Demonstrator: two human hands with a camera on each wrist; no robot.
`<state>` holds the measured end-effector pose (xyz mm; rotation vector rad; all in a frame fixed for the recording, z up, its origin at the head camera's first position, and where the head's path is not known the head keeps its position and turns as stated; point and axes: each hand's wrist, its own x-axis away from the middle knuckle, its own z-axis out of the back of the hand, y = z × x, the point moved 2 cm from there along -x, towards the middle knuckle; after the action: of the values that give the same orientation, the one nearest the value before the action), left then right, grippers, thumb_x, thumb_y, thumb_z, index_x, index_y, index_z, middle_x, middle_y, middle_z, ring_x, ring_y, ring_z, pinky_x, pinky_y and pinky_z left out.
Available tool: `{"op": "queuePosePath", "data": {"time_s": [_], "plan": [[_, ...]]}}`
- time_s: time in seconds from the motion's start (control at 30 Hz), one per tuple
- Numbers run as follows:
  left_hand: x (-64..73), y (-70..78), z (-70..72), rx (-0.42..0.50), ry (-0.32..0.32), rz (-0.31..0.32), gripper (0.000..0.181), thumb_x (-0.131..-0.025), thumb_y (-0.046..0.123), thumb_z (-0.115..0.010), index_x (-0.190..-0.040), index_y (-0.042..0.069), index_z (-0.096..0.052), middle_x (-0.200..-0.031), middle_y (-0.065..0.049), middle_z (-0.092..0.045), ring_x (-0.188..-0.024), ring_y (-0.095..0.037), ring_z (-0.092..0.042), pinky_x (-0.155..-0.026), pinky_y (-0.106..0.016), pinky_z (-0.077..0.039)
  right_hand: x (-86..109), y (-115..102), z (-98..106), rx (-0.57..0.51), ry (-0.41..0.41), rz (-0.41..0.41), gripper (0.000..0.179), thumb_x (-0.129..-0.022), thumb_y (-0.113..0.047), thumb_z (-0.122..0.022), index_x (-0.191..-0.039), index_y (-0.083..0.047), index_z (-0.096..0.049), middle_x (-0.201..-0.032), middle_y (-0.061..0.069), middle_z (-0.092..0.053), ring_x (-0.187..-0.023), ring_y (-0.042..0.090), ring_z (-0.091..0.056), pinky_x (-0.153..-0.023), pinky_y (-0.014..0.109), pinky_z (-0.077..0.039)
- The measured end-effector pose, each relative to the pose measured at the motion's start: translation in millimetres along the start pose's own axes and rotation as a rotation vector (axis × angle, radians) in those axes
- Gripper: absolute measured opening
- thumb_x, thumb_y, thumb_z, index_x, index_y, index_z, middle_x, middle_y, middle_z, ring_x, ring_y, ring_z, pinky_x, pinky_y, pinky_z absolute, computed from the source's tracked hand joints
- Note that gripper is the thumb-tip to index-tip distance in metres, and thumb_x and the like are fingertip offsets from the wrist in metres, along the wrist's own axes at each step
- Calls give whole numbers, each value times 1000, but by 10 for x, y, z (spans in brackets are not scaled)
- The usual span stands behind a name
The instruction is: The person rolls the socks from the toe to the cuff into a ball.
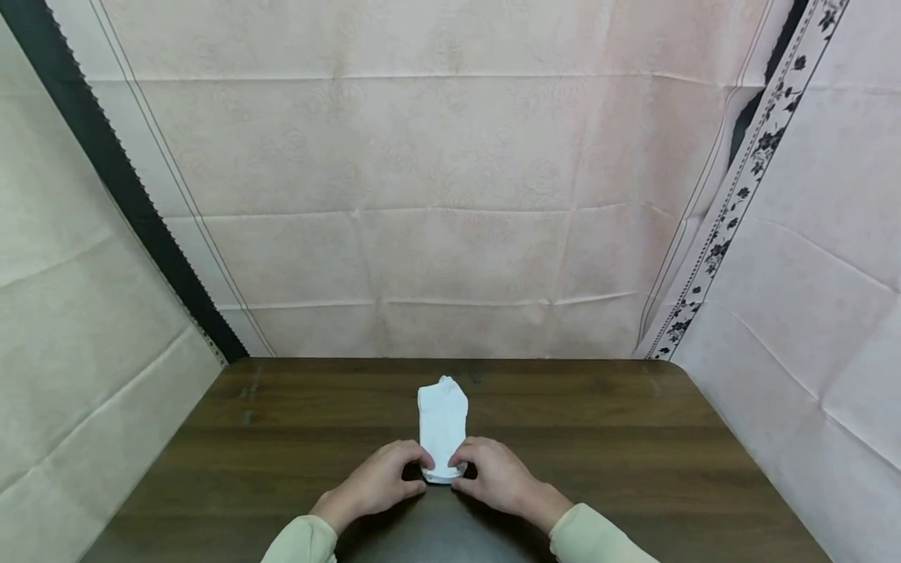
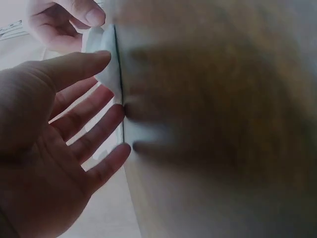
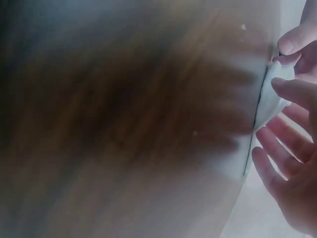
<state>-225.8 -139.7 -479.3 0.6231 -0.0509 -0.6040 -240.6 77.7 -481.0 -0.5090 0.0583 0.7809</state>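
Note:
A white sock (image 1: 443, 422) lies lengthwise on the brown wooden table, one end pointing away from me. Its near end has a turned-up fold. My left hand (image 1: 383, 477) pinches the left corner of that end between thumb and index finger. At the right corner, my right hand (image 1: 501, 478) pinches the cloth the same way. In the left wrist view, the thumb presses on the sock (image 2: 113, 69) while the other fingers spread out beside it. The right wrist view shows the sock (image 3: 270, 101) raised in a small ridge between the two hands.
The table (image 1: 598, 438) has rounded far corners. Pale creased cloth (image 1: 422, 156) hangs behind it, with more cloth at both sides. A dark strip (image 1: 141, 203) runs down the left, and a floral border (image 1: 746, 188) down the right.

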Motion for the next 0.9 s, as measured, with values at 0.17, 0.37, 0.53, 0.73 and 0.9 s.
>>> {"op": "queuePosePath", "data": {"time_s": [0.17,0.37,0.53,0.73,0.9], "plan": [[-26,26,-19,-27,18,17,19,-85,15,-82,-98,19,-69,-102,11,-64,-99,-12,-58,-87,-37,-49,-9,-23,-21,43,13,-14,14,-83,-18,-83,-95,-16,-75,-100,-9,-66,-91,5,-58,-80,28,-51],[-45,74,-37,-78,35,20,16,-84,15,-82,-93,19,-70,-99,9,-64,-92,-12,-57,-80,-35,-48,-23,-43,-34,53,32,-13,9,-85,-14,-82,-91,-15,-75,-97,-9,-65,-87,6,-56,-77,27,-49],[-64,67,-54,-106,42,20,14,-85,17,-81,-91,20,-70,-99,10,-64,-89,-11,-56,-78,-34,-48,-30,-47,-27,51,31,-20,7,-86,-14,-81,-89,-16,-75,-96,-9,-64,-87,6,-56,-77,28,-49],[-67,56,-64,-133,73,3,8,-87,18,-79,-89,20,-71,-97,11,-64,-89,-11,-57,-78,-35,-49,-22,-48,-21,38,24,-31,2,-89,-16,-78,-90,-15,-77,-97,-9,-64,-87,5,-56,-77,27,-49],[-71,60,-60,-139,94,-3,6,-89,18,-77,-87,19,-71,-95,13,-62,-89,-10,-57,-77,-36,-49,-20,-51,-22,26,18,-38,4,-92,-19,-75,-90,-16,-76,-96,-9,-63,-87,6,-55,-77,28,-48]]}}
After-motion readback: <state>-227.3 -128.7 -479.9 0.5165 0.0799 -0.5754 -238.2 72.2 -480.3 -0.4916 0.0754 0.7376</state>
